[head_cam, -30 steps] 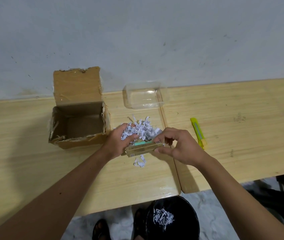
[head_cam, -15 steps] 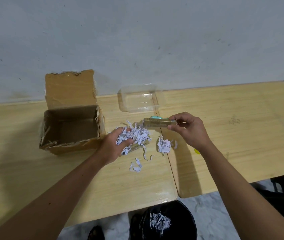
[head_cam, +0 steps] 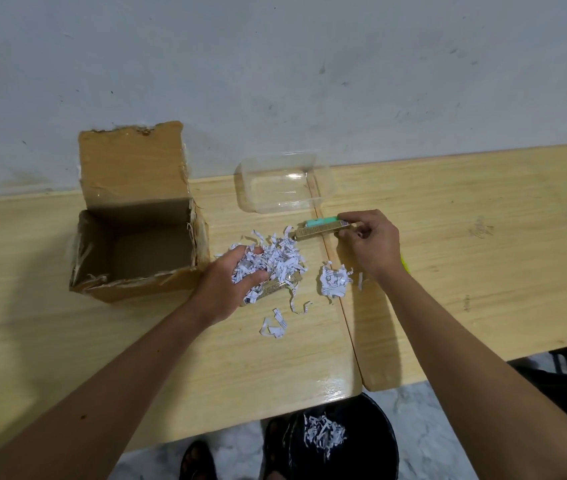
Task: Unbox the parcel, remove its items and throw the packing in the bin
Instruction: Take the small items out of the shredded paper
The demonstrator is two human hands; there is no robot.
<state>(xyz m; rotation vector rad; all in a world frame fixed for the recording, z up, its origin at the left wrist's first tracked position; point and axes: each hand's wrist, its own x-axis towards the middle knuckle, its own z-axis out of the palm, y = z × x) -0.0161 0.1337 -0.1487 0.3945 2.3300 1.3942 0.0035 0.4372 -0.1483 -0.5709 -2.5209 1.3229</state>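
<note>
The scene was viewed from a single wide-angle camera worn on the head, directed forward and steeply down over the bench (head_cam: 67, 341) toward the wall (head_cam: 275, 64) behind it. Both forearms were seen reaching away from the lens at close range, and the floor (head_cam: 431, 427) and bin (head_cam: 379, 441) were caught at the lower edge. No second view was provided.

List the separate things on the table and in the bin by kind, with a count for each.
Open brown cardboard box: 1
Clear plastic tray: 1
Slim brown item boxes: 2, one held in the right hand, one under the shreds
Yellow utility knife, mostly hidden: 1
Black bin: 1
Shredded white paper clumps: 3, main pile, small clump, in bin
Total: 9
</note>
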